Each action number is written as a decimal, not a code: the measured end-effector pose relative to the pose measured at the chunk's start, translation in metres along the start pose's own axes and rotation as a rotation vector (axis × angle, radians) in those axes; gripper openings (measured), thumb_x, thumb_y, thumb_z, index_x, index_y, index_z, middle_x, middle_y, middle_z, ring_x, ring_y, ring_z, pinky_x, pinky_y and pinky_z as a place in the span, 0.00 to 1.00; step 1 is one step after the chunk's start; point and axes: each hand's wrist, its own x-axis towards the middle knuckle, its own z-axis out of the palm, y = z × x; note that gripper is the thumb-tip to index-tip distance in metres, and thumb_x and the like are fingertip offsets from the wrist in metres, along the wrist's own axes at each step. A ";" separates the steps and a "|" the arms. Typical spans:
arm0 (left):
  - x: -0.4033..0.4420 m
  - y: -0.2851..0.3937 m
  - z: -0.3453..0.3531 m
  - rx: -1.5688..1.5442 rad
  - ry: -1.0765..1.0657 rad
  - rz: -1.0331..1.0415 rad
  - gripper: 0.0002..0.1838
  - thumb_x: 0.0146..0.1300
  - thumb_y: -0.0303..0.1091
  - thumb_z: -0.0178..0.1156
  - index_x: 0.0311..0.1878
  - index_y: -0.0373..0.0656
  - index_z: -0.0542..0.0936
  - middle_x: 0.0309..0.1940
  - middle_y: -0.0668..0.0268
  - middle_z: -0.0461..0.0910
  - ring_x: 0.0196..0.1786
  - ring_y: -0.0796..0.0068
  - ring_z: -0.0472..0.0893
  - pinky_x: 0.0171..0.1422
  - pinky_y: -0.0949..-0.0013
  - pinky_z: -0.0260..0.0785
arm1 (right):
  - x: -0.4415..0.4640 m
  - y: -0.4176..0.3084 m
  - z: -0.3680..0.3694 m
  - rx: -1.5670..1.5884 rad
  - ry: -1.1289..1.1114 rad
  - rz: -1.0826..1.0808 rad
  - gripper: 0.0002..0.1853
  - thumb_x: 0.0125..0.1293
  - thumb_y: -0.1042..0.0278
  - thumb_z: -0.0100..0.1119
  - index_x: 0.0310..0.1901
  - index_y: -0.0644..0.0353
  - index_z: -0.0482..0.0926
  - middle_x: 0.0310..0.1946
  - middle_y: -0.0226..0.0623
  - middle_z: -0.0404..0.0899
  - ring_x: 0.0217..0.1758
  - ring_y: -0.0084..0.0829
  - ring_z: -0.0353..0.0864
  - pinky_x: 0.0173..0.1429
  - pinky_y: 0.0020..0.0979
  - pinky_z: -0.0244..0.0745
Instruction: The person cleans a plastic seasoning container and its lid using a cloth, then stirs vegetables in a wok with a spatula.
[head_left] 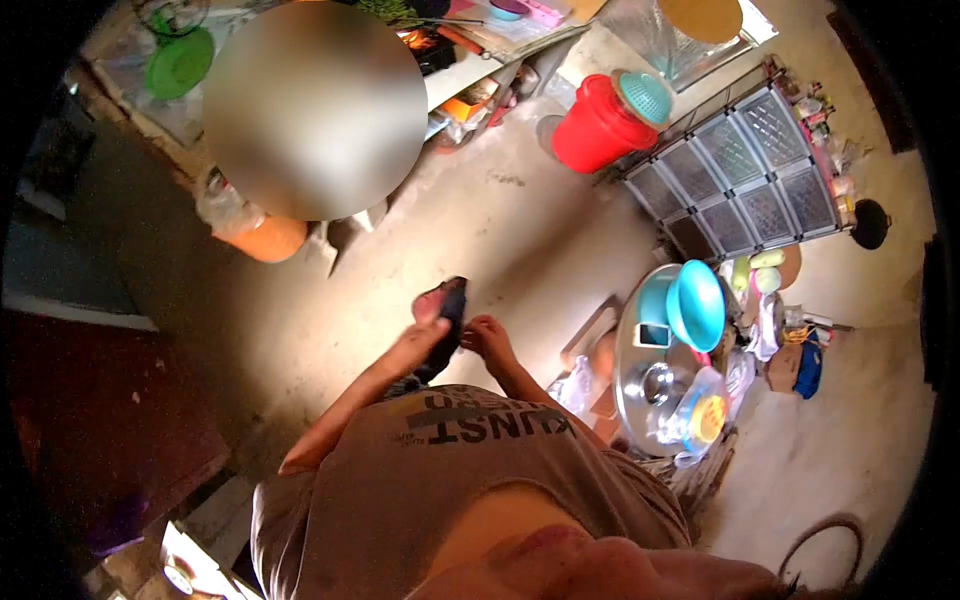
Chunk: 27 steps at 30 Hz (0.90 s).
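Both my hands are together in front of my waist, over the floor. My left hand (pixel 430 335) is closed against a dark, narrow shape (pixel 450 340) with a pinkish patch at its far end. Whether this shape is held or is part of my leg and foot below, I cannot tell. A few centimetres to the right, my right hand (pixel 487 337) has its fingers curled in. Anything inside them is too small to make out. My brown shirt (pixel 470 480) with dark lettering fills the lower part of the head view.
A round table (pixel 630 390) at right bears a turquoise basin (pixel 695 305), a phone (pixel 653 335) and a yellow-lidded jar (pixel 708 420). Beyond stand a red bucket (pixel 600 125) and a panelled cabinet (pixel 740 170). Flames (pixel 425 40) show by the counter; an orange container (pixel 265 240) stands left.
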 end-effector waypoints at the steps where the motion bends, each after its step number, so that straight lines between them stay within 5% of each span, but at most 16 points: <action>1: 0.041 -0.002 0.009 0.067 -0.106 0.080 0.35 0.71 0.55 0.47 0.68 0.33 0.65 0.62 0.51 0.71 0.57 0.65 0.75 0.60 0.63 0.68 | 0.015 -0.009 -0.009 -0.028 -0.112 -0.024 0.15 0.69 0.58 0.55 0.46 0.63 0.73 0.36 0.43 0.80 0.41 0.35 0.81 0.48 0.37 0.77; 3: 0.113 0.011 0.037 0.270 -0.334 0.428 0.32 0.71 0.53 0.47 0.68 0.36 0.66 0.67 0.49 0.65 0.59 0.60 0.73 0.64 0.60 0.63 | 0.067 -0.010 -0.049 -0.273 0.004 -0.397 0.11 0.61 0.63 0.60 0.40 0.59 0.73 0.43 0.44 0.81 0.39 0.35 0.82 0.45 0.32 0.77; 6: 0.187 0.055 0.060 0.646 -0.630 0.766 0.29 0.72 0.50 0.46 0.70 0.43 0.66 0.74 0.51 0.55 0.65 0.52 0.66 0.70 0.56 0.54 | 0.096 -0.074 -0.064 -0.246 0.088 -0.362 0.11 0.61 0.63 0.60 0.39 0.59 0.73 0.42 0.44 0.81 0.39 0.36 0.82 0.45 0.32 0.77; 7: 0.204 0.078 0.060 0.618 -0.757 0.627 0.32 0.74 0.53 0.41 0.71 0.38 0.63 0.77 0.56 0.48 0.76 0.56 0.51 0.78 0.55 0.39 | 0.103 -0.097 -0.071 -0.211 0.114 -0.351 0.11 0.60 0.63 0.60 0.39 0.59 0.73 0.42 0.44 0.81 0.39 0.36 0.82 0.44 0.32 0.77; 10: 0.253 0.140 0.064 0.532 -0.897 0.651 0.32 0.74 0.53 0.41 0.70 0.36 0.63 0.77 0.63 0.49 0.73 0.55 0.56 0.74 0.55 0.47 | 0.119 -0.156 -0.094 -0.099 0.185 -0.347 0.11 0.60 0.62 0.60 0.39 0.59 0.73 0.41 0.45 0.81 0.38 0.36 0.82 0.44 0.33 0.77; 13: 0.327 0.156 0.076 0.571 -0.888 0.673 0.29 0.72 0.49 0.45 0.70 0.41 0.66 0.75 0.61 0.54 0.63 0.55 0.64 0.72 0.59 0.50 | 0.145 -0.202 -0.128 -0.036 0.224 -0.361 0.11 0.59 0.62 0.60 0.38 0.59 0.74 0.40 0.45 0.80 0.38 0.37 0.82 0.43 0.33 0.77; 24: 0.581 0.315 0.077 0.208 -0.656 0.388 0.27 0.71 0.41 0.48 0.70 0.42 0.64 0.68 0.58 0.66 0.69 0.61 0.64 0.74 0.63 0.51 | 0.368 -0.462 -0.234 -0.153 0.102 -0.495 0.12 0.56 0.61 0.60 0.36 0.59 0.74 0.37 0.46 0.80 0.36 0.38 0.81 0.42 0.33 0.76; 27: 0.646 0.348 0.065 0.222 -0.514 0.477 0.26 0.71 0.38 0.50 0.69 0.41 0.66 0.68 0.58 0.66 0.69 0.62 0.64 0.73 0.63 0.54 | 0.443 -0.545 -0.229 -0.276 0.043 -0.577 0.12 0.56 0.61 0.60 0.36 0.59 0.74 0.36 0.46 0.80 0.35 0.38 0.81 0.41 0.33 0.76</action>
